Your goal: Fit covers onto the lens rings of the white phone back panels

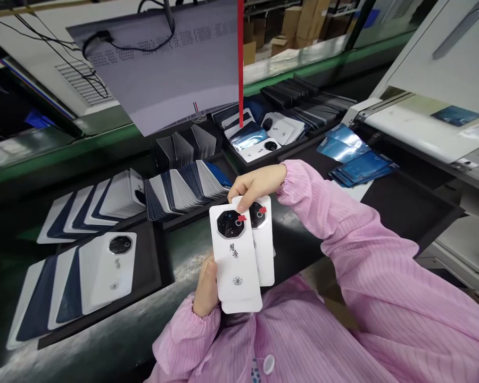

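Note:
My left hand (206, 284) is closed around the lower left edge of a white phone back panel (239, 266). This panel has a black octagonal camera patch, dark lettering, a round emblem and a small red tab. A second white panel (266, 260) with a similar camera patch and red tab overlaps behind it, shifted right. From above, my right hand (259, 185) pinches the upper edges of the panels, its thumb beside the front camera patch. Panel edges also show beneath the front one; how many are stacked is hidden.
Black trays with fanned white and dark blue panels (107, 271) stand at the left. More panel stacks (187, 186) lie ahead, below a hanging grey screen (163, 69). Glossy blue sheets (361, 159) lie right, beside a white machine (435, 127). A red strip (240, 64) hangs centrally.

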A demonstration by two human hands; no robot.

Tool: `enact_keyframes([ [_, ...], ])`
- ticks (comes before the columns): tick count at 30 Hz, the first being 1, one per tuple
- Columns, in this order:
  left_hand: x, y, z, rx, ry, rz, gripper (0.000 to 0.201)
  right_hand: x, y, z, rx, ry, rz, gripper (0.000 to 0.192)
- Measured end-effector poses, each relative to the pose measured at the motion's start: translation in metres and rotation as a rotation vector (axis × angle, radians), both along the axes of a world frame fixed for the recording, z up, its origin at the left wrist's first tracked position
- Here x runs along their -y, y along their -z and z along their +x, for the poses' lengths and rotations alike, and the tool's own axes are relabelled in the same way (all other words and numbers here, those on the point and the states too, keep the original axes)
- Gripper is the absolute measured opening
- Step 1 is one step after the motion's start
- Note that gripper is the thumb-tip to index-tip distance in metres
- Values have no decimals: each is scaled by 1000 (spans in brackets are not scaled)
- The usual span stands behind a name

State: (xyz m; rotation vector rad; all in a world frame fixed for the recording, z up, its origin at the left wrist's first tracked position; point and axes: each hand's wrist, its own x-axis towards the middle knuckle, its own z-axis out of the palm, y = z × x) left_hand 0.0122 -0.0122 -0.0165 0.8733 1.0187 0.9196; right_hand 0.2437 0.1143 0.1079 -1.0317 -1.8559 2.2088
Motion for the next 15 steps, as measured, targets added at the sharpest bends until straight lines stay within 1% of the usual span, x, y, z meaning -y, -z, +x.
enact_keyframes([
  [2, 2, -7, 5, -2, 70, 3, 54, -3, 5, 0, -7, -5, 2, 26],
  [5, 3, -22, 12, -66, 164, -38, 44, -7, 13, -2, -18, -3, -10, 30],
  [6, 2, -26, 13, -74, 176, -53, 42, -8, 14, -3, -26, 4, -11, 31],
  [8, 1, -32, 15, -64, 161, -70, 40, -9, 17, -5, -52, 24, 12, 31],
  [10, -1, -32, 16, -55, 126, -78, 39, -8, 18, -5, -84, 62, 76, 29],
  [12, -4, -28, 15, -54, 89, -76, 38, -5, 19, -4, -109, 164, 206, 25],
  [15, -10, -18, 13, -41, 34, -49, 38, 2, 20, 0, -108, 433, 465, 22],
])
